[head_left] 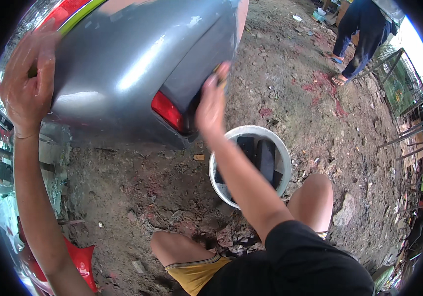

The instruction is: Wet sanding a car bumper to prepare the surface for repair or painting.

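A grey car body panel [117, 64], glossy and wet-looking in places, fills the upper left, with a red tail light [167, 111] at its lower corner. My left hand [30, 81], smeared with pale residue, lies open on the panel's left side, near a lime-green stripe [80, 16]. Against the panel's right side, just above the tail light, my right hand [212, 101] is pressed. Its fingers are closed round a small dark and yellowish piece, blurred and mostly hidden, whose kind I cannot make out.
A round white bucket [284, 148] holding dark blocks stands below my right forearm. A person [362, 34] in dark trousers stands at the upper right. Rough dirt ground [280, 93] carries red stains. Metal frames [409, 133] line the right edge; a red part [80, 261] lies lower left.
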Available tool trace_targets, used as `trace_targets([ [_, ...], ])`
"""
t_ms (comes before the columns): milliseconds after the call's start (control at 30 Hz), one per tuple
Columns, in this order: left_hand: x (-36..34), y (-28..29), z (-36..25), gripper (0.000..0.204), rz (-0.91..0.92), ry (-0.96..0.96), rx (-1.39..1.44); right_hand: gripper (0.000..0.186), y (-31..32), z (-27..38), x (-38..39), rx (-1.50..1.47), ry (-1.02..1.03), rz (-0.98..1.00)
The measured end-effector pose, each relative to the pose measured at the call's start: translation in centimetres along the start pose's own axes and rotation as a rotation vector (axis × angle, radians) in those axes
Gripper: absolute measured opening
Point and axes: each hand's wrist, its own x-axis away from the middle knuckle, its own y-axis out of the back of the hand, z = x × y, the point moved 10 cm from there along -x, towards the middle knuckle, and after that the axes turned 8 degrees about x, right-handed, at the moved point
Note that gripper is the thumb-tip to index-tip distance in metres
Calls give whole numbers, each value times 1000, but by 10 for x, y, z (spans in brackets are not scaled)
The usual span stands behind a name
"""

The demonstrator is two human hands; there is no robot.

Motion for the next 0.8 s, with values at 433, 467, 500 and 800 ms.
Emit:
trace_targets([
  [433,15,-3,20,21,12,71,-21,60,-15,7,118,113,-23,142],
  [467,12,-3,19,21,10,68,-19,61,-21,3,129,230,-57,244],
  [500,7,0,15,20,3,35,-24,62,-12,-17,109,58,-142,90],
  [800,0,6,4,17,-3,12,33,71,-25,-20,137,62,-273,173],
])
